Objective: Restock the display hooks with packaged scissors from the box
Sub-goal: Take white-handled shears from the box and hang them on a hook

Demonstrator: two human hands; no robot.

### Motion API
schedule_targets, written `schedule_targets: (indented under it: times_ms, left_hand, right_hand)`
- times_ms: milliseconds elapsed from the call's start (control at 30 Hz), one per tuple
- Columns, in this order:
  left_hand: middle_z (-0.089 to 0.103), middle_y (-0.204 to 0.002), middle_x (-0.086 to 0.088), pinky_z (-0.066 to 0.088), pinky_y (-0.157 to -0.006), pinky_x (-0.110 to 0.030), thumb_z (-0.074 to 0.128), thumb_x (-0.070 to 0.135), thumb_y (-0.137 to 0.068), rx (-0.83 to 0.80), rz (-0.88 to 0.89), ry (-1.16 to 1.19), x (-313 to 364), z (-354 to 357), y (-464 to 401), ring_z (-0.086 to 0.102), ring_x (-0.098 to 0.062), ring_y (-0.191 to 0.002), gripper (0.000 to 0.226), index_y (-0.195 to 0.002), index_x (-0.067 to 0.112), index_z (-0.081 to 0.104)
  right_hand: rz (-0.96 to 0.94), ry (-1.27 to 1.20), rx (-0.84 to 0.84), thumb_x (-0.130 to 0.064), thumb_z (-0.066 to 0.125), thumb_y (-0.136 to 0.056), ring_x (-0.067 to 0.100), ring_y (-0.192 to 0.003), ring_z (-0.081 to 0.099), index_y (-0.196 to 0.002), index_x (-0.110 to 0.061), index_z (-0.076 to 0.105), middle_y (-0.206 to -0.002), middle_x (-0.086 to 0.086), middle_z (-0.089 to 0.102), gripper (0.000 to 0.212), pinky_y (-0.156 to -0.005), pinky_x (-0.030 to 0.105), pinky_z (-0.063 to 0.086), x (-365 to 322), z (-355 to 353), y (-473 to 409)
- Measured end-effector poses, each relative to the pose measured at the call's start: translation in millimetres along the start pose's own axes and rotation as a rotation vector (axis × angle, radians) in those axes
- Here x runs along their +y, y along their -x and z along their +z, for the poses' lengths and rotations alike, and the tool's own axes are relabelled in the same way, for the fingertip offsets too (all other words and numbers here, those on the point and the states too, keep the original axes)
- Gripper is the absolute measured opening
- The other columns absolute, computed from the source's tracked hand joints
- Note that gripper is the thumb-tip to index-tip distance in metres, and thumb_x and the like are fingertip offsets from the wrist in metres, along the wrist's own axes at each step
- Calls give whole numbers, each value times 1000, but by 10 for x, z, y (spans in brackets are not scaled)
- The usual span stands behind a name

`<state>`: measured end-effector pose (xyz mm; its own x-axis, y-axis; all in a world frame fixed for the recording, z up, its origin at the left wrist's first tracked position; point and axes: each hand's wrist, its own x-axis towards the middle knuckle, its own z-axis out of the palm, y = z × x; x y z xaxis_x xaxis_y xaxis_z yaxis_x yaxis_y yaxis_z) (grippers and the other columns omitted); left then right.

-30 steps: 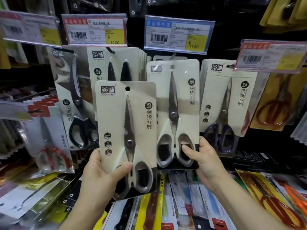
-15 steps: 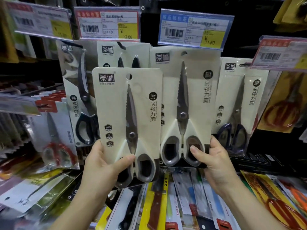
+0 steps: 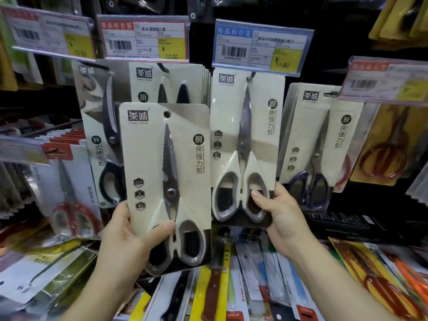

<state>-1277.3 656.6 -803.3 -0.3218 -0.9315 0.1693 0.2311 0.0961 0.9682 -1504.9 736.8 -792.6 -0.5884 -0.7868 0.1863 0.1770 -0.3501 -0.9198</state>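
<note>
Held scissors pack [image 3: 166, 181] left of hooked pack [image 3: 245, 144], knives [image 3: 213, 290] below

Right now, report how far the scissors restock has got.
Done: one cream-handled pack already hangs on the hook under the blue 11.80 tag; the right hand grips its bottom corner. In hand: the left hand holds a matching pack, its hang hole free of any hook. Left: hang that one. The box is out of view, so remaining stock is unknown.

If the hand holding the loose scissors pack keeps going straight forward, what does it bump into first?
Probably the cream packs on the 12.00 hook: the left hand holds its scissors pack right in front of them. How far apart they are is hard to judge.
</note>
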Motion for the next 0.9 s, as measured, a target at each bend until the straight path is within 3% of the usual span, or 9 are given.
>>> schedule_targets:
  times_ms: [67, 133, 200, 267, 367, 500, 567, 700, 900]
  left_hand:
    - [73, -102, -5, 53, -87, -51, 80, 16, -49, -18, 0, -24, -9, 6, 4, 70, -27, -96, 59, -104, 21, 59]
    - [73, -101, -4, 54, -85, -49, 77, 16, -51, -31, 6, -33, -4, 24, 25, 70, -26, -95, 57, -104, 23, 59]
    - [74, -99, -4, 55, -83, -48, 76, 14, -51, -52, 0, -26, -11, 72, 54, 70, -25, -93, 55, -103, 22, 59]
    - [74, -96, -3, 54, -84, -47, 76, 10, -50, -82, -15, -2, -45, 138, 90, 71, -24, -91, 55, -102, 19, 58]
    - [74, -95, -1, 53, -87, -49, 82, 19, -40, -127, -28, -9, -131, 266, 132, 71, -21, -91, 65, -100, 22, 58]
    - [71, -99, 3, 53, -86, -39, 82, 24, -37, -145, 8, -21, -136, 482, 162, 69, -10, -91, 72, -103, 30, 52]
    - [69, -103, 3, 53, -85, -37, 82, 18, -44, -157, 47, -31, -76, 602, 163, 68, -8, -92, 70, -104, 36, 50]
    - [68, -103, 16, 53, -92, -39, 75, 10, -55, -211, 175, -46, 94, 809, 77, 67, -7, -98, 67, -110, 39, 49]
    - [69, -115, 8, 49, -100, -40, 78, 12, -58, -230, 319, -40, 300, 945, -151, 64, -9, -108, 70, -119, 39, 53]
  right_hand:
    - [30, 84, 70, -2, 62, -83, 20, -94, 68, -106, -13, 63, -97, 4, 74, 25, -81, 33, 52, -4, 35, -109]
    - [59, 226, 138, -20, 67, -84, 19, -98, 65, -113, -15, 60, -109, 6, 69, 30, -81, 31, 52, 4, 75, -198]
    - [132, 412, 197, -51, 69, -74, 21, -110, 59, -129, -14, 48, -124, 6, 61, 70, -92, 36, 50, 12, 127, -201]
    - [173, 629, 248, -62, 59, -75, 26, -123, 50, -139, -9, 36, -136, 10, 51, 86, -104, 38, 41, 26, 130, -95]
    - [187, 762, 281, -54, 47, -89, 26, -124, 48, -138, -6, 36, -132, 7, 51, 70, -102, 34, 39, -5, 95, 164]
    - [78, 226, -31, -53, 46, -80, 16, -102, 67, -112, -21, 57, -109, 2, 71, 46, -92, 34, 51, -264, 161, 523]
    - [-21, 235, -125, -40, 54, -79, 14, -96, 70, -118, -21, 54, -104, 1, 73, 43, -85, 32, 56, -308, 165, 576]
    - [-233, 227, 0, 3, 53, -89, 7, -81, 71, -115, -20, 50, -86, -5, 75, 35, -69, 22, 57, -415, 210, 458]
    - [-386, 291, 42, 1, 53, -90, 8, -82, 70, -104, -30, 53, -82, -9, 74, 34, -76, 30, 55, -621, 250, 166]
